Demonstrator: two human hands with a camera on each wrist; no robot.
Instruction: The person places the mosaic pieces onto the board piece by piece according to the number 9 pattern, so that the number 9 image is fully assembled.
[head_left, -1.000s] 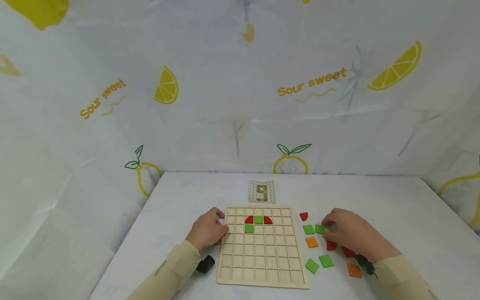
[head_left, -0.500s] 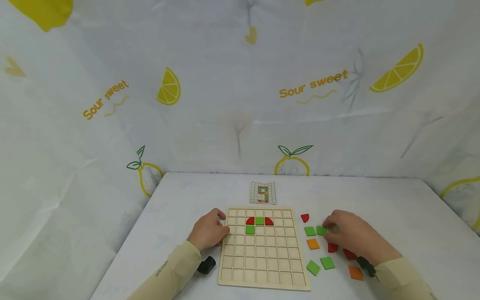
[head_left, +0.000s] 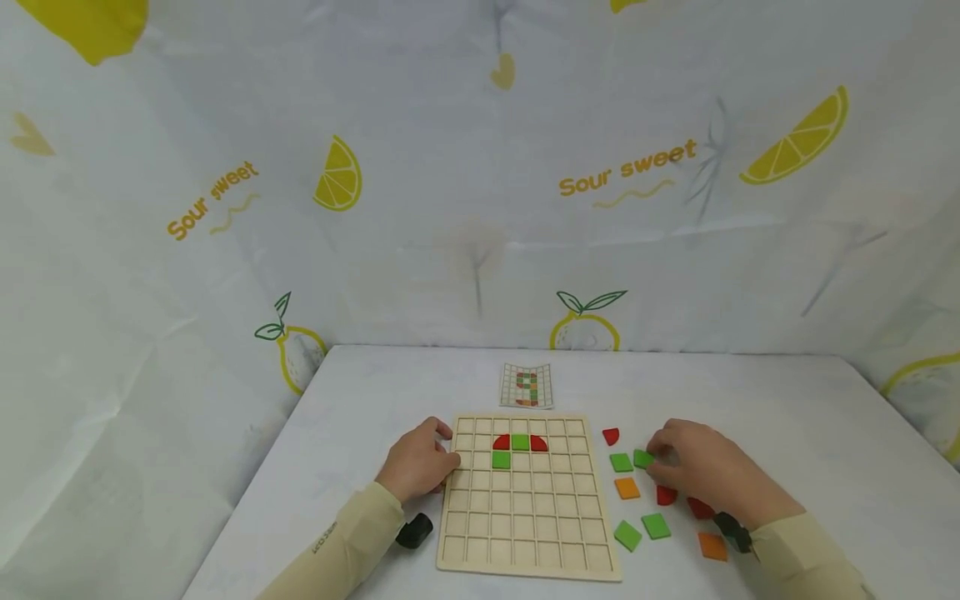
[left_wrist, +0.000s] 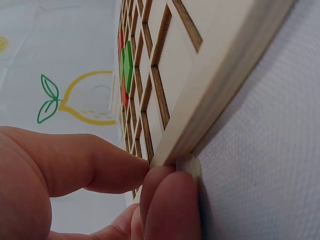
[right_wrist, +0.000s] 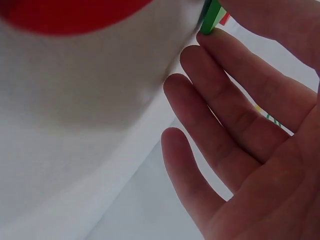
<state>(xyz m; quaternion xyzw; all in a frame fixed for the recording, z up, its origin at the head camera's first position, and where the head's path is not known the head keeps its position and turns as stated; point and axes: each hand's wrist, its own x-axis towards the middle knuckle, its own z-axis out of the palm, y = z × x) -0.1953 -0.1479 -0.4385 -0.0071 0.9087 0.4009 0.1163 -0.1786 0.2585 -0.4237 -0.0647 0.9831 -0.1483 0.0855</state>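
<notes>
A wooden grid board (head_left: 525, 508) lies on the white table. Two red quarter-round tiles (head_left: 501, 442) flank a green tile (head_left: 520, 442) in its upper rows, with another green tile (head_left: 501, 459) below them. My left hand (head_left: 420, 467) pinches the board's left edge (left_wrist: 220, 75) between thumb (left_wrist: 100, 165) and a finger. My right hand (head_left: 693, 467) lies right of the board. Its thumb and index fingertip pinch a green square tile (head_left: 642, 457) (right_wrist: 212, 17), and its other fingers (right_wrist: 200, 150) are stretched out.
Loose tiles lie right of the board: green (head_left: 620, 462), red (head_left: 611, 436), orange (head_left: 627, 487), two greens (head_left: 656, 525), reds (head_left: 665, 495) and another orange (head_left: 711, 546). A small pattern card (head_left: 527, 385) lies behind the board. Lemon-print cloth walls in the table.
</notes>
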